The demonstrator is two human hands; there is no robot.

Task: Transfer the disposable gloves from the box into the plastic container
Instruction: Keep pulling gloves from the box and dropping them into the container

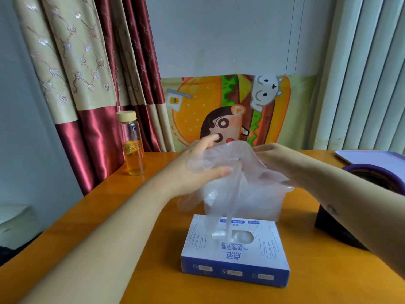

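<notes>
A blue and white glove box (pixel 234 253) lies on the orange table, its oval opening showing more clear gloves. Behind it stands a translucent plastic container (pixel 258 205). Above the container hangs a bunch of clear disposable gloves (pixel 230 163), their fingers trailing down to the box opening. My left hand (pixel 197 163) holds the bunch on its left side, with the thumb under the film. My right hand (pixel 276 161) grips the bunch from the right, its fingers partly hidden by the plastic.
A glass bottle (pixel 132 143) with yellow liquid and a wooden lid stands at the table's far left. A purple-rimmed round object (pixel 377 174) and a black box (pixel 335 229) sit at the right under my forearm. A lilac tray (pixel 372 155) lies far right.
</notes>
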